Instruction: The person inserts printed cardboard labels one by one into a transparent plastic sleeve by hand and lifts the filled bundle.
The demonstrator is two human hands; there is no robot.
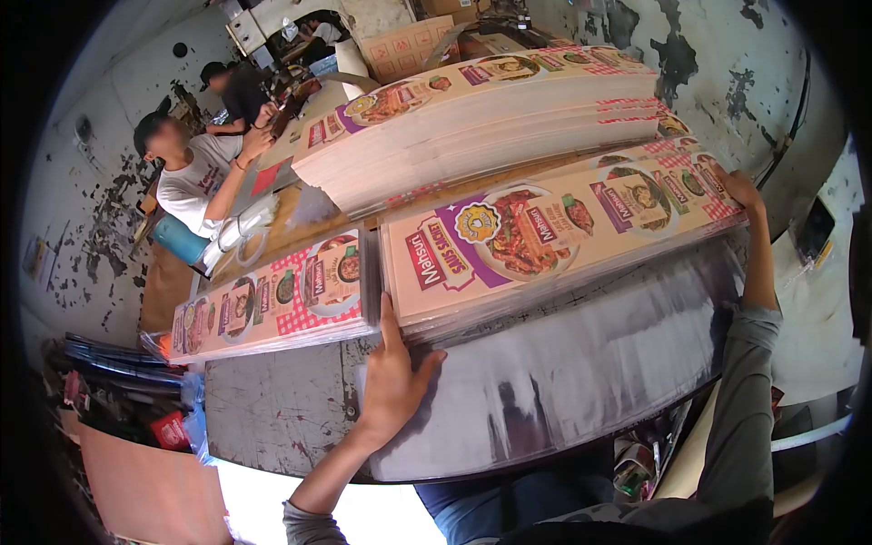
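Observation:
A long, low stack of printed cardboard sheets (pixel 581 238), marked "Mahsuri" with food pictures, lies across the table before me. My left hand (pixel 392 386) is at its left end, index finger stretched along the edge and thumb spread apart. At the far right end, my right hand (pixel 743 193) has its fingers curled over the corner of that stack; its thumb is hidden. Between my arms and the stack lies a long clear plastic sleeve (pixel 581 381), flat and shiny. Left of the stack is another pile of printed sheets (pixel 263 304), partly in clear wrap.
A taller pile of printed sheets (pixel 490 136) stands behind. The scratched grey tabletop (pixel 272 400) shows at the front left. Two people (pixel 195 168) work at the back left, near a teal container (pixel 178 238). Cardboard boxes (pixel 404 50) are at the back.

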